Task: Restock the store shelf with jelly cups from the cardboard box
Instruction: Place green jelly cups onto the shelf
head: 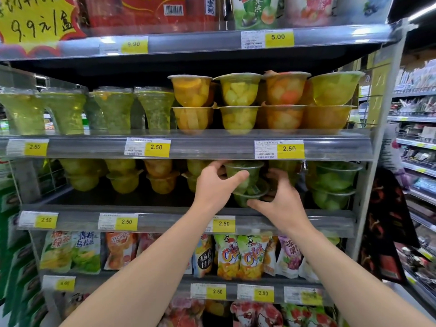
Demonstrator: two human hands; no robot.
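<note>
Two green jelly cups are stacked on the middle shelf, between my hands. My left hand grips the upper green cup from the left, thumb across its front. The lower green cup is held by my right hand, thumb under its front and fingers behind it. More green jelly cups stand stacked to the right. Yellow and orange jelly cups sit to the left on the same shelf. The cardboard box is out of view.
The shelf above holds stacked yellow and orange fruit cups and tall green cups. Snack pouches hang below. Yellow price tags line the shelf edges. Another aisle with a person's patterned clothing lies to the right.
</note>
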